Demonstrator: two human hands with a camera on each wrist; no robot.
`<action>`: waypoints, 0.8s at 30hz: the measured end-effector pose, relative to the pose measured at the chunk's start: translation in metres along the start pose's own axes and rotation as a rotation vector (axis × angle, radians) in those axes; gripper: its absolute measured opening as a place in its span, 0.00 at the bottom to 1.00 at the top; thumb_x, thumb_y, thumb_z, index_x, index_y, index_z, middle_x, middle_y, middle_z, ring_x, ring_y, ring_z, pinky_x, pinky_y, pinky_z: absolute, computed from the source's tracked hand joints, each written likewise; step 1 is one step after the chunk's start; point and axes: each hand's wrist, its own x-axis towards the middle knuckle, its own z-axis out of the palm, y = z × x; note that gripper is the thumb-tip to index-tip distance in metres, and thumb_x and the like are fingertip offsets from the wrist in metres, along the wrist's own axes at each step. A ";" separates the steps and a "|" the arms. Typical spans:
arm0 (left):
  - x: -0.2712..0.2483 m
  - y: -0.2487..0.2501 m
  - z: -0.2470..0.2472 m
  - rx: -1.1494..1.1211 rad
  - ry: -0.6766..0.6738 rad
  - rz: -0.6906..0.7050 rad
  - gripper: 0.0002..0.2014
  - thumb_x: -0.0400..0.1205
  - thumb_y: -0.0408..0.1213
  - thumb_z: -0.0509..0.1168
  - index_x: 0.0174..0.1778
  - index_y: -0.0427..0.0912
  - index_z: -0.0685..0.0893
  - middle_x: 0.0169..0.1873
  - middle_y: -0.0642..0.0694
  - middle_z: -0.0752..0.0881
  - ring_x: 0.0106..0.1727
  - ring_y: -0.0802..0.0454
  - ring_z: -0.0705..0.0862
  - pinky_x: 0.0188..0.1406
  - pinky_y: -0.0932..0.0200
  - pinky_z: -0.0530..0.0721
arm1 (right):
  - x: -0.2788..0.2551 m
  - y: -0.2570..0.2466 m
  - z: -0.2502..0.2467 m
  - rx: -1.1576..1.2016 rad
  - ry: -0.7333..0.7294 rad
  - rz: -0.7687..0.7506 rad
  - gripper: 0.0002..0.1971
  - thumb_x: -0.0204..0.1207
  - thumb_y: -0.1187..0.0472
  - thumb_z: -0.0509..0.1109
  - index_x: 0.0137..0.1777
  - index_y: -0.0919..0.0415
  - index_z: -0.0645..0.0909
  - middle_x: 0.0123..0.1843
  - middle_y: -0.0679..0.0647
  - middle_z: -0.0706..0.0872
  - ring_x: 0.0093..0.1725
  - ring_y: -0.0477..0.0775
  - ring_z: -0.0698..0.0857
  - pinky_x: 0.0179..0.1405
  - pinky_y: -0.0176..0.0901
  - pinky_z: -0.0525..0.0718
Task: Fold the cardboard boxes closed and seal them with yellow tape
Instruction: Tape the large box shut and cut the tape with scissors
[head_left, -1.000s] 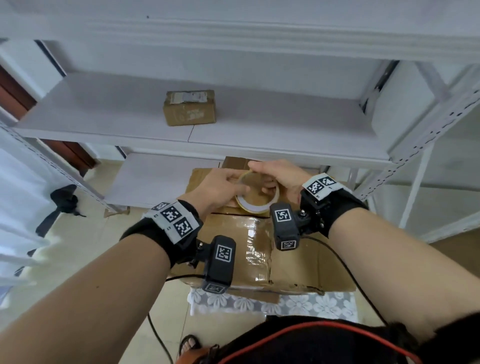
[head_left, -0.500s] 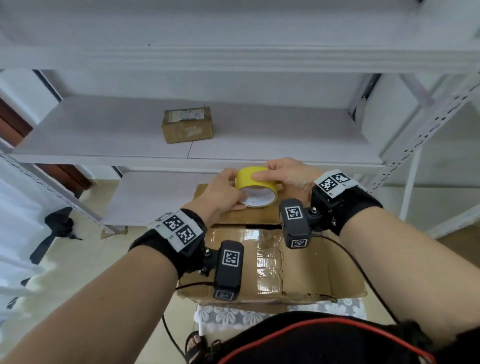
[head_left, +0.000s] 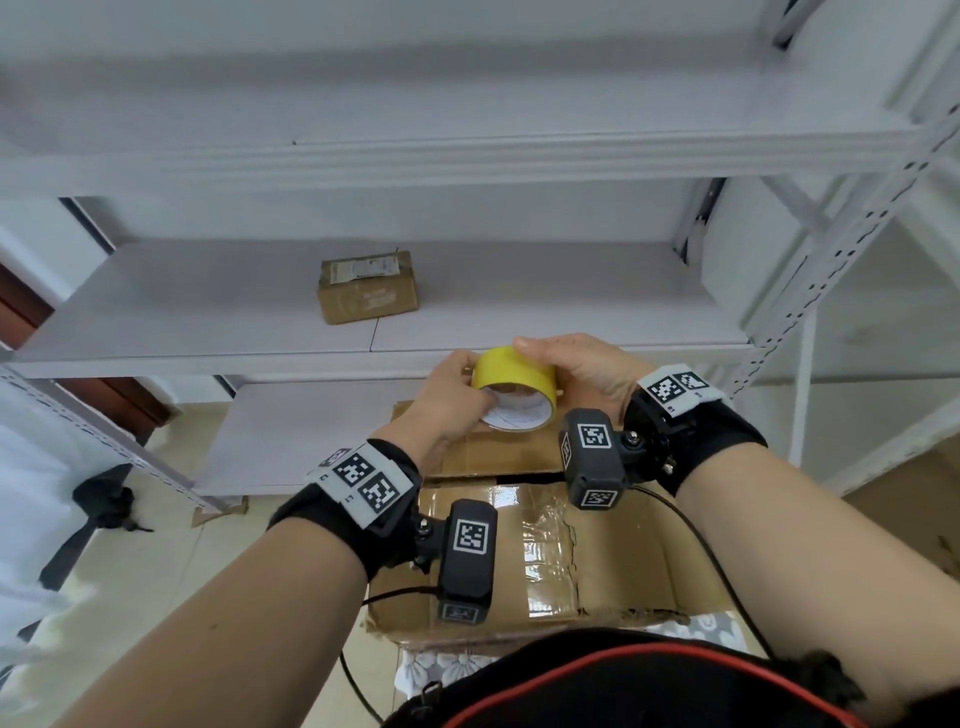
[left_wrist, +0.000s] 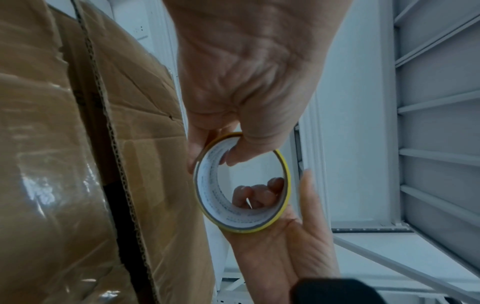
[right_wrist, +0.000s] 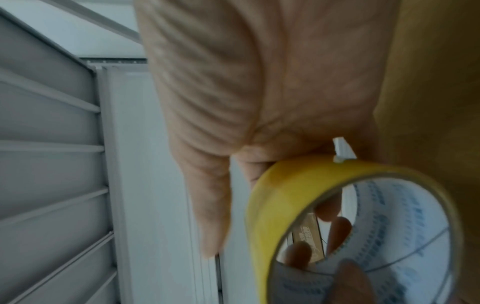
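Observation:
Both hands hold a yellow tape roll (head_left: 511, 366) in the air above the far flap of a large cardboard box (head_left: 613, 545). My left hand (head_left: 475, 387) pinches its left side, thumb inside the white core (left_wrist: 207, 185) and fingers outside. My right hand (head_left: 540, 353) grips the right side, with the thumb lying along the yellow outer face (right_wrist: 283, 191) and fingers curled behind. The box's top flaps lie folded down with a dark gap (head_left: 524, 475) between them. Old clear tape shines on the near flap. In the left wrist view the box (left_wrist: 64, 144) fills the left side.
White metal shelving (head_left: 519, 332) stands right behind the box. A small sealed cardboard box (head_left: 366, 286) sits on its middle shelf. A floral cloth (head_left: 447, 667) shows under the large box. A dark object (head_left: 104, 506) lies on the floor at left.
Both hands have lifted the tape roll up off the box's far flap and tipped it, so its yellow outer face now shows. The view has tilted upward.

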 end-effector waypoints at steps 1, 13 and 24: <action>0.001 0.000 0.000 0.008 0.004 0.005 0.15 0.80 0.20 0.62 0.47 0.48 0.75 0.47 0.37 0.85 0.48 0.41 0.87 0.50 0.45 0.89 | 0.001 -0.001 0.001 -0.007 0.011 0.000 0.18 0.77 0.59 0.71 0.61 0.73 0.81 0.52 0.67 0.87 0.50 0.62 0.87 0.52 0.52 0.87; 0.005 -0.002 -0.001 -0.018 0.024 -0.034 0.17 0.80 0.17 0.56 0.58 0.42 0.77 0.51 0.34 0.86 0.53 0.38 0.86 0.51 0.45 0.88 | 0.004 -0.002 0.009 0.056 0.013 0.075 0.20 0.81 0.53 0.65 0.62 0.70 0.79 0.47 0.64 0.88 0.41 0.59 0.89 0.38 0.48 0.87; 0.003 -0.006 -0.003 -0.217 -0.049 -0.139 0.20 0.82 0.14 0.51 0.65 0.34 0.76 0.49 0.36 0.85 0.55 0.35 0.85 0.58 0.37 0.85 | 0.004 0.003 0.004 0.060 -0.022 0.092 0.16 0.83 0.56 0.60 0.61 0.68 0.80 0.51 0.65 0.87 0.45 0.61 0.87 0.51 0.54 0.83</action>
